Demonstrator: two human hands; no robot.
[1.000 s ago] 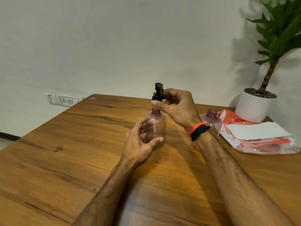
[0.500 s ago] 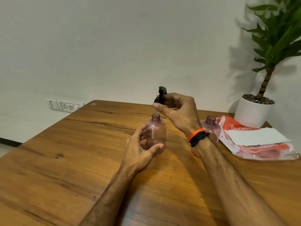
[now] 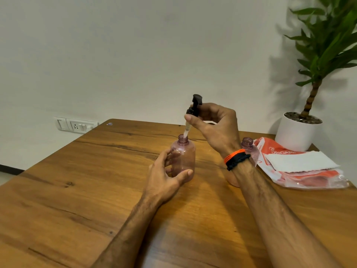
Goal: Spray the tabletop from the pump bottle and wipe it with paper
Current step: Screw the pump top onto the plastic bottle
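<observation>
Pink translucent pump bottle [image 3: 183,157] stands upright on the wooden tabletop [image 3: 77,190], left hand [image 3: 164,175] curled round its base. Right hand [image 3: 214,126] pinches the black pump head [image 3: 195,105], its dip tube [image 3: 187,130] entering the neck. Paper [image 3: 299,161] lies on a packet at right.

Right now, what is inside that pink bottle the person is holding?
The pump's dip tube enters the neck of the pink bottle, lifted by the right hand. The left hand covers the lower body; liquid cannot be made out.
</observation>
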